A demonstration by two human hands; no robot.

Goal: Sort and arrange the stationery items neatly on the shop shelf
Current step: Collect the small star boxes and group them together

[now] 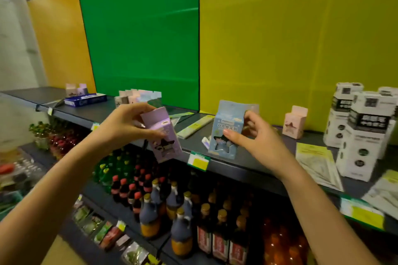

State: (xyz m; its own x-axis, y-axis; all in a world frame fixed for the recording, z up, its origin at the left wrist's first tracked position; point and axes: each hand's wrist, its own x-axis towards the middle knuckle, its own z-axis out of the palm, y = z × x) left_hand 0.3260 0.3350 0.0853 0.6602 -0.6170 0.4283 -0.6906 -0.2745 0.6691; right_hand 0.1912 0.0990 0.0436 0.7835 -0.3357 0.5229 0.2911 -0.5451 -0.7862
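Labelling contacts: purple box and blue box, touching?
Apart. The head view shows dark shelf between the purple box in the left hand and the blue box in the right hand.

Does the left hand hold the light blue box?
No, the left hand grips the purple box, while the right hand holds the light blue box.

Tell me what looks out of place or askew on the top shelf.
The long pale green packets lie diagonally across the dark shelf. One small pink carton stands alone, apart from the row of pastel cartons. Flat paper packets lie skewed at the front edge.
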